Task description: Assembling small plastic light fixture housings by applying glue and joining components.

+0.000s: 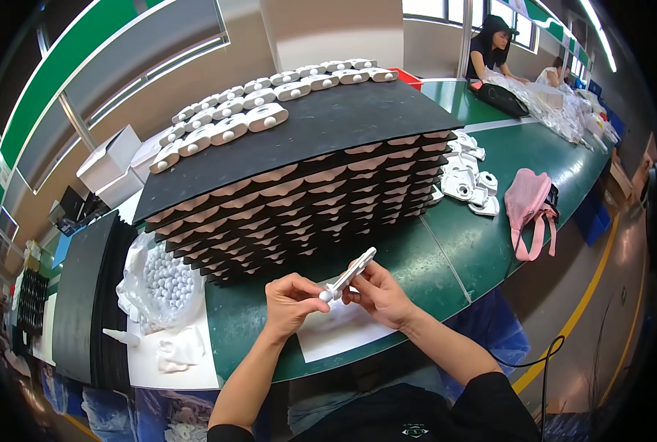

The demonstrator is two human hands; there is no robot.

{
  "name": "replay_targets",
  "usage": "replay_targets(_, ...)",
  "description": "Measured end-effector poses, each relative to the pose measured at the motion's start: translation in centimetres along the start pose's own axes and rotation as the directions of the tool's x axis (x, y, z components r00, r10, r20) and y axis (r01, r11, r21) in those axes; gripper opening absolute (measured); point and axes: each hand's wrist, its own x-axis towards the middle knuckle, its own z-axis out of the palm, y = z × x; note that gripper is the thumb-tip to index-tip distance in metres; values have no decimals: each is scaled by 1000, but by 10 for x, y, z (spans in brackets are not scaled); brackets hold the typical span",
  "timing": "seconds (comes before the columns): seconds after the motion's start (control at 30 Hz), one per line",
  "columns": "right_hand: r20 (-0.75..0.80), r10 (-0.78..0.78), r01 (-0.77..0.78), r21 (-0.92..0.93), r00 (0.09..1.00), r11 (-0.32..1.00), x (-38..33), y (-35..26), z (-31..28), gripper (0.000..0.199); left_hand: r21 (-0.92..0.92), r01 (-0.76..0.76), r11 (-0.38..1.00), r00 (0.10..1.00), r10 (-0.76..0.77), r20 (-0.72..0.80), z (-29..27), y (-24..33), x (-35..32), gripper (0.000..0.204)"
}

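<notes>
Above the near edge of the green table, my right hand (381, 296) grips a flat white plastic part (355, 269), held tilted and seen nearly edge-on. My left hand (292, 300) pinches a small white ball (325, 295) at the lower end of that part. Whether the ball is fixed to the part cannot be made out. Below my hands lies a white paper sheet (336, 340). A tall stack of black boards (321, 140) stands just beyond, with rows of white parts (229, 127) on its top board and more between its layers.
To the left are a plastic bag of white balls (168, 276), a nozzle bottle (121, 337), a white cloth (181, 348) and upright black boards (85, 295). Loose white parts (470, 180) and a pink bag (529, 206) lie right. A person (493, 51) works at the far right.
</notes>
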Motion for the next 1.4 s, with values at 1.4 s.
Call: replay_targets(1.4, 150, 250, -272, 153, 957, 950, 15, 43, 80, 17, 149, 126, 981, 834, -23, -551, -38, 75, -115, 9)
